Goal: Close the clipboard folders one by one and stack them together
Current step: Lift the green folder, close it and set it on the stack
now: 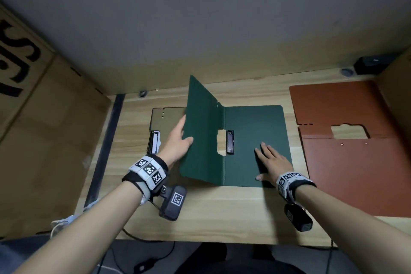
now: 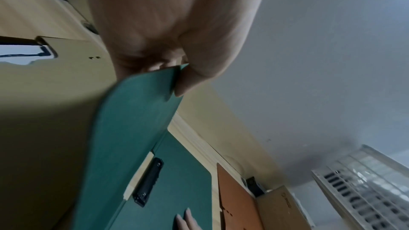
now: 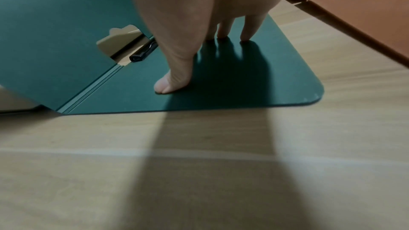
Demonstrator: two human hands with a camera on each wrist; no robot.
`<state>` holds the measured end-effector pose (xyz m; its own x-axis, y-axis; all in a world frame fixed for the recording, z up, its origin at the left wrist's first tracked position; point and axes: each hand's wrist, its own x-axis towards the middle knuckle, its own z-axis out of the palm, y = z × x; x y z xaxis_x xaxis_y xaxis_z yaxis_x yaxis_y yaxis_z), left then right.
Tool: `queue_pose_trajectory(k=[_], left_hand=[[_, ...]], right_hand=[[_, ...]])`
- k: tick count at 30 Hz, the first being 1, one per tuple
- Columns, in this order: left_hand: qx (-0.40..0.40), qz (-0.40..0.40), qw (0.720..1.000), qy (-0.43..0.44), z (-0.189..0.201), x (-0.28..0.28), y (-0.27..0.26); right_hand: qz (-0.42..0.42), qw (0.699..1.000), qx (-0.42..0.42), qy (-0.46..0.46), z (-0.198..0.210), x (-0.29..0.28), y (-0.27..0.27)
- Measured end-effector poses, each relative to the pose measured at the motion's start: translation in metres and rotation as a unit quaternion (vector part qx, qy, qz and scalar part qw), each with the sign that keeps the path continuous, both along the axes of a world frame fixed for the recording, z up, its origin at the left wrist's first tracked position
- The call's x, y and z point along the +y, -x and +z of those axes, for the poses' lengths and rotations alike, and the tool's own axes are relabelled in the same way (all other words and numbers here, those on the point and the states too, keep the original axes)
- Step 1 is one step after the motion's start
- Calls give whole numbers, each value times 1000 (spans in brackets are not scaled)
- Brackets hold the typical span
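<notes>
Green folder (image 1: 253, 140) at desk (image 1: 211, 211) centre: your left hand (image 1: 178, 140) at 9 o'clock pinches its raised left cover; your right hand (image 1: 272, 162), fingers spread flat, presses its right half. Tan folder (image 1: 166, 115) lies at 10 o'clock, orange folder (image 1: 347, 162) open at 3 o'clock.

A dark green folder (image 1: 253, 140) with a black clip (image 1: 230, 142), a rust-orange folder (image 1: 347, 167), a tan folder (image 1: 164, 118), pale wood-grain table (image 1: 222, 211).

green folder (image 1: 253, 140): half open, left cover raised | tan folder (image 1: 166, 118): left, flat | brown folder (image 1: 347, 162): right, open flat
</notes>
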<state>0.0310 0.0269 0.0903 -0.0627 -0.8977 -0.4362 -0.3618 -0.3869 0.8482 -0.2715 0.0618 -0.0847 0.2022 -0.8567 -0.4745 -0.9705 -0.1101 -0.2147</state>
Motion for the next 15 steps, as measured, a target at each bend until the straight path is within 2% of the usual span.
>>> queue_pose_trajectory(k=[4, 10, 13, 15], left_hand=[[-4, -32, 999, 26, 12, 7, 23], [-56, -63, 996, 34, 20, 8, 74], [-38, -84, 996, 14, 6, 4, 101], [-39, -113, 993, -9, -11, 4, 113]], right_hand=[[-24, 999, -31, -7, 7, -6, -5], [-130, 977, -171, 12, 38, -11, 25], [-196, 948, -251, 12, 53, -11, 47], [-265, 908, -326, -1, 61, -10, 59]])
